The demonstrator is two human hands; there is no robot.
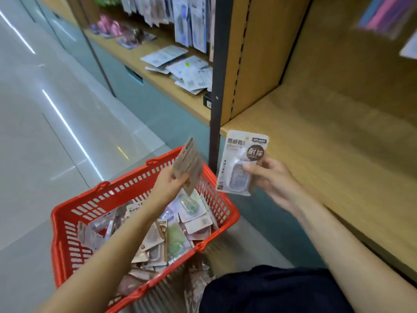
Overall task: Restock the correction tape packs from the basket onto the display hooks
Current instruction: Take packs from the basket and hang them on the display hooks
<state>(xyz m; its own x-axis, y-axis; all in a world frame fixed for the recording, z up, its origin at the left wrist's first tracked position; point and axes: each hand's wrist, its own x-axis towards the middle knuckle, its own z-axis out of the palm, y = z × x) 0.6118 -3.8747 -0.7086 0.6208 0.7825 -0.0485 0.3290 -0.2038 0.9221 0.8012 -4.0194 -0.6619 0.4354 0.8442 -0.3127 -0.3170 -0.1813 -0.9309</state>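
Right grip [268, 177] pinches one white carded correction tape pack [242, 163] face-up, probably to check it before hanging. Left grip [173, 179] clamps a fanned stack of grey packs [188, 166] above the red plastic basket [74, 213], keeping stock ready; hooks aren't visible.

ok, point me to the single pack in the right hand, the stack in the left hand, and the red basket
single pack [242, 162]: head view, middle of the printed card front.
stack of packs [188, 164]: head view, card backs above the left hand's fingers.
red basket [126, 188]: head view, slotted far wall.
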